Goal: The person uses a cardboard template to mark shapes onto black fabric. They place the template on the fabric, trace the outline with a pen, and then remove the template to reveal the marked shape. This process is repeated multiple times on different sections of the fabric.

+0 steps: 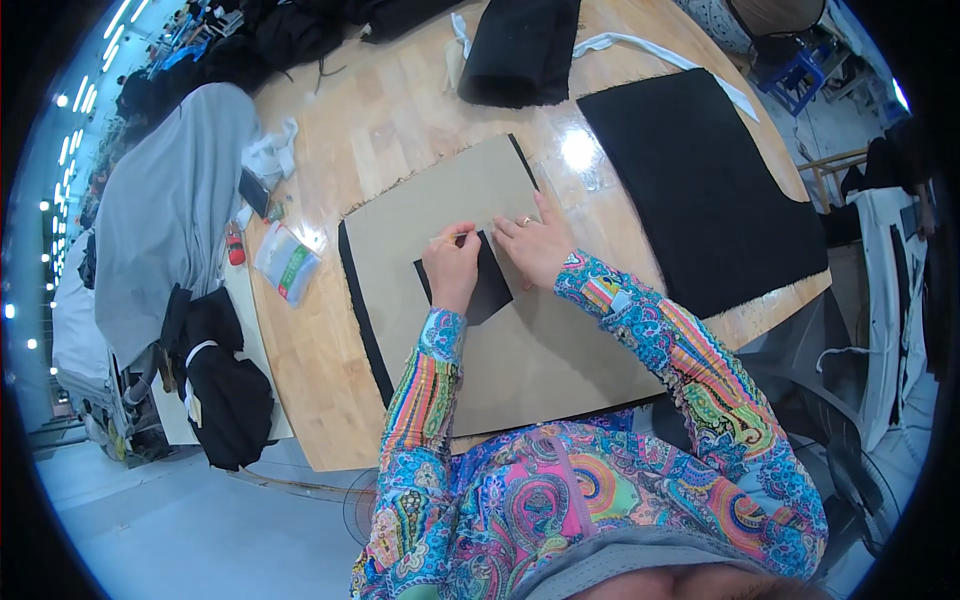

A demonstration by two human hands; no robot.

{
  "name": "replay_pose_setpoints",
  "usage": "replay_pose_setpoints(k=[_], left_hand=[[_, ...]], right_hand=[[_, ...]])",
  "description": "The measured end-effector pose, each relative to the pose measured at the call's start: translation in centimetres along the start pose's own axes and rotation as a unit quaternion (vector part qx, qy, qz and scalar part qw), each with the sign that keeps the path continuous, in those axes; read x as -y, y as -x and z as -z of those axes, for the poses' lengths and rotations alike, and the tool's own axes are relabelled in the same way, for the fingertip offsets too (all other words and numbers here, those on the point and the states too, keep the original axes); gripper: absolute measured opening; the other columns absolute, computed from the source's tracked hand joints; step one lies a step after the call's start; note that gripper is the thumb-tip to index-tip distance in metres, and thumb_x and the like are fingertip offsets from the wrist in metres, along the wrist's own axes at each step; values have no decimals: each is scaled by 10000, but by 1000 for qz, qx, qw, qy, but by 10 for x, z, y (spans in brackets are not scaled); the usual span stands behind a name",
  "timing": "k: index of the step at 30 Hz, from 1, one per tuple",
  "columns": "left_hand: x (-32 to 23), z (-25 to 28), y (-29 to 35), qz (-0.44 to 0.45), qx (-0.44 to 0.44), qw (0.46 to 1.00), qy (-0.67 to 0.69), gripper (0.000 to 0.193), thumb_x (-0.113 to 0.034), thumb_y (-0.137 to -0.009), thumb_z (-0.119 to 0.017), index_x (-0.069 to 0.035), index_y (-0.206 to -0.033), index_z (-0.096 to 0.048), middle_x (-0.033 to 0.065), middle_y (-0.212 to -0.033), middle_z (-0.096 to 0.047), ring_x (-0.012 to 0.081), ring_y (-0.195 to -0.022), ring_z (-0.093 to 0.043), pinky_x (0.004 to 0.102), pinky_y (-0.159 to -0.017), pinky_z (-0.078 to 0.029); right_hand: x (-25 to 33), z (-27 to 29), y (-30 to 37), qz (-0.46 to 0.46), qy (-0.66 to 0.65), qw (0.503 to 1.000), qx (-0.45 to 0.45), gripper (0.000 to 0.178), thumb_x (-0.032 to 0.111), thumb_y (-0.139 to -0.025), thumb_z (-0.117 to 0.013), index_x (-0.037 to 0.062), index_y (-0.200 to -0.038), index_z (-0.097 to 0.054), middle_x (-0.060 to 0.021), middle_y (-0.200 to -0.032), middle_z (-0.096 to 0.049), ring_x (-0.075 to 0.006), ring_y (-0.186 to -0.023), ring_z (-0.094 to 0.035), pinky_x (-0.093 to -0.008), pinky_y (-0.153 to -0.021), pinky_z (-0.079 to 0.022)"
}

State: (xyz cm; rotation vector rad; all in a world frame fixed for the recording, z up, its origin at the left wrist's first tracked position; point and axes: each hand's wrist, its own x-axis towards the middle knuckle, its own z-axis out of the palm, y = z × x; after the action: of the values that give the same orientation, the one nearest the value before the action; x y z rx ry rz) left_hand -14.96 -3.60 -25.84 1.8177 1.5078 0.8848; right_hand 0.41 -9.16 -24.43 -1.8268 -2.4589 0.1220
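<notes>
In the head view, a black patch [488, 285] lay on the tan panel [570, 350], upon the surface [310, 405]. The left hand [452, 268] had its fingertips together at the patch's far edge (whether around anything, I couldn't tell). The right hand [537, 250] lay flat, fingers apart, just right.

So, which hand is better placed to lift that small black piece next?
Probably the left hand: it is over the upper part of the black piece. The right hand lies spread on the tan panel beside it.
</notes>
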Motion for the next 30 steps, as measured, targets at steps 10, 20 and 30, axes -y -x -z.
replay_pose_setpoints(k=[10, 20, 30], left_hand=[[39, 65, 9, 130, -39, 959, 250, 166, -93, -821, -656, 27, -935, -666, 71, -821, -669, 88, -695, -602, 212, -626, -471], [52, 70, 11, 117, -60, 987, 92, 170, -146, -822, -660, -6, -918, -675, 40, -695, -652, 51, -573, -525, 229, -509, -417], [42, 69, 14, 108, -70, 990, 65, 169, -142, -821, -649, -3, -911, -685, 46, -698, -665, 67, -600, -563, 244, -542, -441]], right_hand=[[-1, 16, -1, -2, -11, 996, 87, 834, 208, -536, -855, 73, -1272, -488, -61, -1342, -465, -210, -1222, -472, -567, -1122, -125], [-2, 17, -2, -5, -12, 994, 107, 862, 231, -544, -858, 67, -1293, -464, -62, -1358, -444, -222, -1242, -457, -571, -1123, -115], [-1, 17, -3, -7, -13, 994, 111, 918, 227, -508, -856, 73, -1317, -452, -48, -1374, -431, -236, -1209, -474, -573, -1123, -104]])
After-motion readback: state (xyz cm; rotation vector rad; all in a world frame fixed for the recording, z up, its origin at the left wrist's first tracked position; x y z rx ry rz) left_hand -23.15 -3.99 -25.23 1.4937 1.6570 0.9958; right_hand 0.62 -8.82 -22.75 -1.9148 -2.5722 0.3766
